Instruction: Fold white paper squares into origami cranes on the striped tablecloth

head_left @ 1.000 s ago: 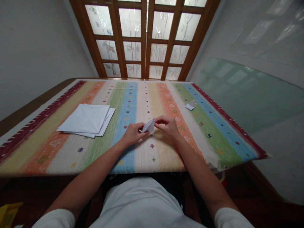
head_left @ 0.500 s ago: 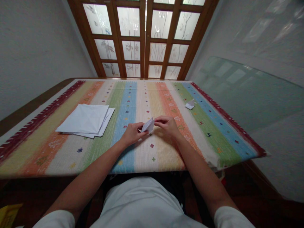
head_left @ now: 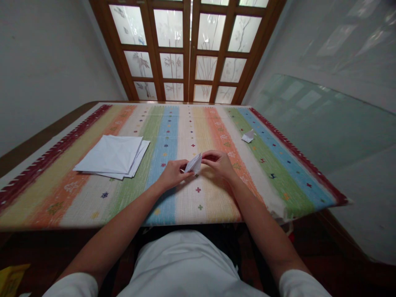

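- First, nearest the body: a white T-shirt (head_left: 182, 264) fills the bottom of the view, and two bare forearms reach forward from its sleeves onto the tabletop.
- Just past the table's near edge, low at the left, lies a yellow object (head_left: 10, 280), too cut off to identify.
- Left hand (head_left: 173, 174): it sits over the blue stripe, its fingers (head_left: 187, 173) together and pinched on the lower left of a folded white paper (head_left: 194, 164).
- Right hand (head_left: 218, 164): it sits over the orange stripe, its fingers (head_left: 206, 156) curled together and clamped on the paper's right side.
- Folded paper: held up between both hands, tilted, with its point upward, just above a striped woven cloth (head_left: 216, 206) that covers the tabletop.
- Left of the hands, well apart from them, a stack of white paper sheets (head_left: 111, 156) lies flat across the green and orange stripes, its sheets slightly fanned.
- Farther right, a small folded white paper piece (head_left: 247, 137) rests on the green stripe, well away from the right hand.
- Beyond the right edge of the cloth stands a large pane of greenish glass (head_left: 321, 119), reflecting the window panels.
- Farthest off, past the tabletop's end, stand wooden-framed doors (head_left: 188, 53) with frosted glass panels showing bamboo patterns.
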A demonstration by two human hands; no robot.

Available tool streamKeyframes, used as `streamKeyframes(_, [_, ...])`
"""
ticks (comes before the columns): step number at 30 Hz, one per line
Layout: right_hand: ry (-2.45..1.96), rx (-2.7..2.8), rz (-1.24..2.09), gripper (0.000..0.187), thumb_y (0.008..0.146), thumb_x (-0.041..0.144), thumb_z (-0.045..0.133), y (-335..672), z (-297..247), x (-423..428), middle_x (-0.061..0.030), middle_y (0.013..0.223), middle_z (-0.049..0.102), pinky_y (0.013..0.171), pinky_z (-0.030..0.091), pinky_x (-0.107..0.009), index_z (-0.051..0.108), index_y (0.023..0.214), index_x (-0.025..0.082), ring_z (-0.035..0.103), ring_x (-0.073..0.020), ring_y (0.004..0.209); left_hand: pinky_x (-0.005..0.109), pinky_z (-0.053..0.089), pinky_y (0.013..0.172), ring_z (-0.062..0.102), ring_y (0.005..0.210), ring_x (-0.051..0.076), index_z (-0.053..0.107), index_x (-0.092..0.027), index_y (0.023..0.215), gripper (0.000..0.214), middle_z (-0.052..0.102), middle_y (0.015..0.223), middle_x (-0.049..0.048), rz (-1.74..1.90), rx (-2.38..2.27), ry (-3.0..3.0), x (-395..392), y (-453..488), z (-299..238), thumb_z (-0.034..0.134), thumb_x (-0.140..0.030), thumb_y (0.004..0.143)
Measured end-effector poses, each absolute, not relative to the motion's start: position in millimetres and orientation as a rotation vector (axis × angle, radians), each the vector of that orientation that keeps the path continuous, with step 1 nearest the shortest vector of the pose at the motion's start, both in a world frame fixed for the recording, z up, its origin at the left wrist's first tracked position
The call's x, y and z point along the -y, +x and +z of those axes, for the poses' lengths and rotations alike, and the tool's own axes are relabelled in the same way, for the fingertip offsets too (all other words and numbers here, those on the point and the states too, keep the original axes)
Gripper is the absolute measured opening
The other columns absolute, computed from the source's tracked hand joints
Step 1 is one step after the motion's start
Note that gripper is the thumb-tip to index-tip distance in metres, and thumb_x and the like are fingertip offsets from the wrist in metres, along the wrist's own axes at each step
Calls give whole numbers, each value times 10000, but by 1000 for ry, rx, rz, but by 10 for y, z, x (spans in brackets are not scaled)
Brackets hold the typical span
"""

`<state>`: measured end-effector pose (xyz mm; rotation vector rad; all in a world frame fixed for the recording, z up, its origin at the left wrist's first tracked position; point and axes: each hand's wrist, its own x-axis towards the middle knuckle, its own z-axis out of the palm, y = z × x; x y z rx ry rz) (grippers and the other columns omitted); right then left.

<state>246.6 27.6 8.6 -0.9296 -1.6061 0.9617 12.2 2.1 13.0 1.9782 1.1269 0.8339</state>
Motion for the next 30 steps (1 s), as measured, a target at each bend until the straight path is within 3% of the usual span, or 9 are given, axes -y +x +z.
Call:
streamKeyframes(11, [-944,1558,1054,515,679,554,970,2470,122,-259,-23,775,723,731,624,-354,568,731,237,697,-181,706,233,504,643,659,652,137,790,-159,924,145,754,780,5,819,-1107,1964,-21,116,130,799,-275,839])
streamKeyframes(18, [-921,1580,1021,657,740,725,872,2412,65,-239,-17,758,682,710,577,-332,408,705,261,671,-188,741,229,499,632,652,666,136,759,-157,911,183,734,771,-2,821,-1098,1960,-17,120,119,818,-312,833])
streamKeyframes(22, [-906,1617,940,549,823,718,811,2371,76,-225,-27,819,688,772,583,-347,518,775,256,672,-200,793,232,522,640,662,692,139,739,-169,995,224,745,823,4,867,-1090,1945,-17,119,116,819,-300,831])
streamKeyframes(26, [-911,1684,781,415,920,663,740,2346,122,-192,-73,1048,724,834,578,-346,699,985,255,682,-220,949,247,546,660,690,748,158,688,-185,1033,233,747,900,19,932,-1145,1932,-26,120,92,799,-253,840])
streamKeyframes(30, [-922,1683,936,447,907,665,759,2297,81,-156,25,744,642,586,481,-280,687,1084,261,588,-159,623,261,530,682,656,775,167,669,-192,1011,195,719,928,24,945,-1265,2059,-29,127,57,766,-201,842])
